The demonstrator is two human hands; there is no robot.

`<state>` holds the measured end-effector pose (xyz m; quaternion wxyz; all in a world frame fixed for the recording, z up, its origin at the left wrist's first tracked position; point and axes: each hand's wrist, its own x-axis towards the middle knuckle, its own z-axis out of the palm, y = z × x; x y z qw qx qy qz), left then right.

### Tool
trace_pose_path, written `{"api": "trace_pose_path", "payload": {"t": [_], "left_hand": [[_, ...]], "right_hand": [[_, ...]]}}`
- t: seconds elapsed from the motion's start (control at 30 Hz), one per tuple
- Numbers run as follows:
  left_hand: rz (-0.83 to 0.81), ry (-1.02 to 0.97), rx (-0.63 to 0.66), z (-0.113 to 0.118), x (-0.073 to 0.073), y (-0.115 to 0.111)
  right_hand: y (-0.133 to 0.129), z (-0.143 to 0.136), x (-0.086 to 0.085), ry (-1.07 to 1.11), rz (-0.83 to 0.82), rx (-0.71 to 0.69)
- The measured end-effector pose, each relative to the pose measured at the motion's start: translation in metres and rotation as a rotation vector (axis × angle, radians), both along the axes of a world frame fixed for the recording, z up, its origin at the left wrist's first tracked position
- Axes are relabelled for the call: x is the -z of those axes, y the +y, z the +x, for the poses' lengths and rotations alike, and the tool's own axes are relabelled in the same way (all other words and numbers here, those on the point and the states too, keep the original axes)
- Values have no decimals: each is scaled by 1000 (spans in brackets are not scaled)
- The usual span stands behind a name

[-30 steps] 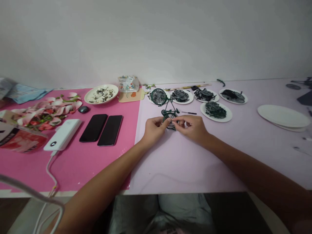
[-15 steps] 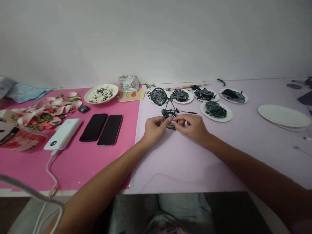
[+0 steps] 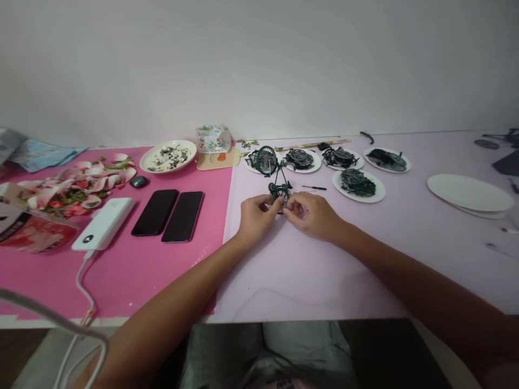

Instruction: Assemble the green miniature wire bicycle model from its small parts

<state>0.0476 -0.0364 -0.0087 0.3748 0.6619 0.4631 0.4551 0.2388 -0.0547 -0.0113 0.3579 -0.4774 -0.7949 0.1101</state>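
Note:
A small dark green model bicycle (image 3: 279, 186) stands over the pale table, one spoked wheel at its far end and the other between my hands. My left hand (image 3: 259, 214) is closed on the near wheel from the left, thumb over the spokes. From the right, my right hand (image 3: 310, 213) pinches at the same wheel, with its fingers curled; any small part between those fingertips is too small to tell. Just beyond the right hand lies a thin black screwdriver (image 3: 318, 188).
Paper plates with dark bicycle parts (image 3: 359, 185) line the back. Stacked white plates (image 3: 470, 193) lie at the right. On the pink cover are two phones (image 3: 154, 212), a white power bank (image 3: 104, 223), a mouse (image 3: 139, 181), a bowl (image 3: 169, 156) and petals.
My right hand has shifted slightly left and its fingers have curled in more closely at the near wheel. The bicycle has tilted or turned a little.

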Motion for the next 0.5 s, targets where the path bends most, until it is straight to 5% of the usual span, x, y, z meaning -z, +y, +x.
{"api": "trace_pose_path", "payload": {"t": [0.5], "left_hand": [[34,0,-13,0,0,-1]], "right_hand": [[-1,-2,0,-16,-86,21]]}}
